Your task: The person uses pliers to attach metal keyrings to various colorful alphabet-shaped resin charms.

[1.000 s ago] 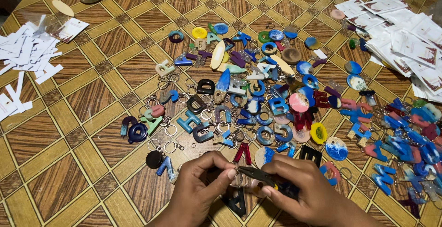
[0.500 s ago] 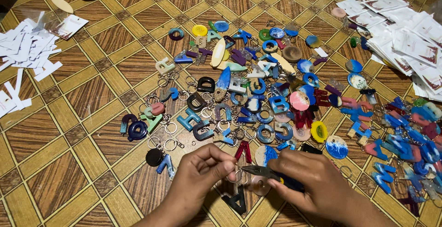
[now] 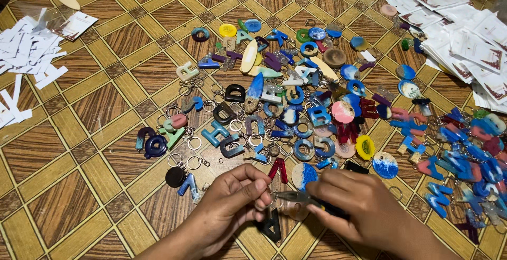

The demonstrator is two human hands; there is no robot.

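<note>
black and letter-shaped, the keychain charm hangs just below your two hands, at the near edge of the counter, its long axis running down and slightly left toward you. your left hand is nearer to it: thumb and forefinger are pinched shut at its top, where the small ring seems to sit, wrist coming in from the lower left. your right hand is closed round the dark handles of the pliers, whose nose points left, nearly level, meeting the left fingertips right above the charm. whether the plier nose grips the ring is too small to tell. the pile of coloured charms lies just beyond both hands.
</note>
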